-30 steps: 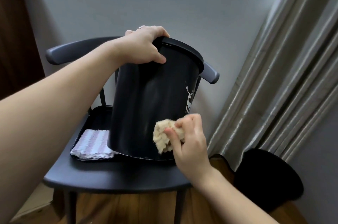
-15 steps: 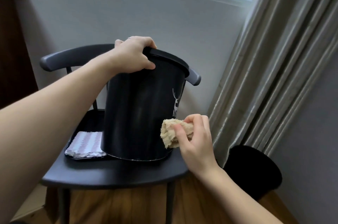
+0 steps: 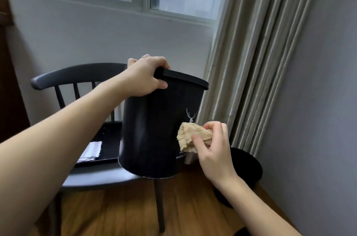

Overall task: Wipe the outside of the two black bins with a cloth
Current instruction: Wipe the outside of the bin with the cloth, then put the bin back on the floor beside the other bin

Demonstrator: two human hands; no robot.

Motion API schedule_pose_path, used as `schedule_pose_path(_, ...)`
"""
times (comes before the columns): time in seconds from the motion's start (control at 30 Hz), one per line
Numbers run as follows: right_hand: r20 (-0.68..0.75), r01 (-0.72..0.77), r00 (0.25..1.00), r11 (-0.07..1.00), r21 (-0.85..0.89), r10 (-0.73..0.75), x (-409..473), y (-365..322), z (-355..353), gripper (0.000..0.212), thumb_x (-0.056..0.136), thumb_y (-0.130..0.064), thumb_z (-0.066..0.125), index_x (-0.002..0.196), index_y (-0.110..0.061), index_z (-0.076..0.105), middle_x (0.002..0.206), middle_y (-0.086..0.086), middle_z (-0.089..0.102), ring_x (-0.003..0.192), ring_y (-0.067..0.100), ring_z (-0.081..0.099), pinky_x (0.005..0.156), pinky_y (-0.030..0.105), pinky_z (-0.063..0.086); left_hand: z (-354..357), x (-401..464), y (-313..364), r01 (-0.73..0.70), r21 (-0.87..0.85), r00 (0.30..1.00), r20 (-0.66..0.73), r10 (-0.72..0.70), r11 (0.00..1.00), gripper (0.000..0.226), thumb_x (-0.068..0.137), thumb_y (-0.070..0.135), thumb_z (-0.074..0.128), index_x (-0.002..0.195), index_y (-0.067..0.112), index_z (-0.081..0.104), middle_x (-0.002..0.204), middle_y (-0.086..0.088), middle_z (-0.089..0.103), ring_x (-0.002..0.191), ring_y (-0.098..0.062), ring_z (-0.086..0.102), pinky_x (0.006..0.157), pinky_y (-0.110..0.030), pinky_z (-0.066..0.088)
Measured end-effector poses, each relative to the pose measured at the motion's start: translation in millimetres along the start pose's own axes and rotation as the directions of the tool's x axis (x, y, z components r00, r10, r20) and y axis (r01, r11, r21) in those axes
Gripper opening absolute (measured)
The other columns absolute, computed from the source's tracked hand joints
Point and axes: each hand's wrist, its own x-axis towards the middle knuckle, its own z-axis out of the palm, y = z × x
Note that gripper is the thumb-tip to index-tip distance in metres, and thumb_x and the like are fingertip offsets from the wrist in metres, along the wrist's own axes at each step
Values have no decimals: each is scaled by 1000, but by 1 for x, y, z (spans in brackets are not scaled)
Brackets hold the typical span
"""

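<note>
Lifted since 0.5 s ago, our black bin [image 3: 154,131] overhangs the chair [image 3: 96,178] seat's right front corner. Left hand [image 3: 144,77] grips its rim; right hand [image 3: 210,147] pinches the beige cloth [image 3: 190,135] against its side. We should rotate steadily, overlapping strokes. Bin 2 [image 3: 245,166] waits on the floor.

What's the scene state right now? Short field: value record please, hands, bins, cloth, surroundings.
left hand: grips the rim of the black bin
right hand: holds the beige cloth against the bin's side
black bin: tilted, on the front edge of the dark chair, white antler logo facing right
second black bin: on the floor by the curtain, partly hidden
tray: on the chair seat, with a striped cloth on it
</note>
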Motion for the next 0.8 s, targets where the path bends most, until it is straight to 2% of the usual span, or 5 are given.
schedule_pose_path(0.3,-166,-30,986,997,-69,18,-23,12,-62,21,92,-39,62,100,-24,50,105,-11,43,97,-9,49,76,2,40,67,-1,72,-254,-111,966,17,257,961,26,91,19,74,111,25,60,91,18,46,93,-7,26,84,-25,14)
schedule_pose_path(0.53,-92,-203,978,945,-254,186,-30,61,-63,24,93,-43,62,85,-39,39,88,-13,56,85,2,53,63,14,36,167,11,56,-273,-107,948,138,286,956,31,90,18,73,104,32,49,89,24,43,102,-11,37,95,-33,19)
schedule_pose_path(0.63,-17,-253,966,921,-298,260,-31,94,-51,13,95,-42,60,102,-37,50,98,-12,58,95,8,54,74,22,43,216,22,36,-261,-103,940,199,277,960,34,90,16,72,101,33,45,88,25,42,102,-10,35,92,-33,18)
schedule_pose_path(0.7,36,-288,946,888,-358,321,-30,116,-41,26,97,-40,57,122,-32,57,106,-11,57,104,10,52,85,26,43,248,28,23,-251,-80,934,243,263,965,33,91,16,71,101,33,45,87,26,40,99,-10,33,91,-34,18)
schedule_pose_path(0.8,74,-336,911,834,-438,406,-23,145,-31,23,94,-42,60,114,-32,65,95,-11,54,94,12,54,76,25,39,294,34,0,-224,-60,926,300,231,973,33,90,14,71,99,33,45,88,23,41,98,-10,32,91,-36,19)
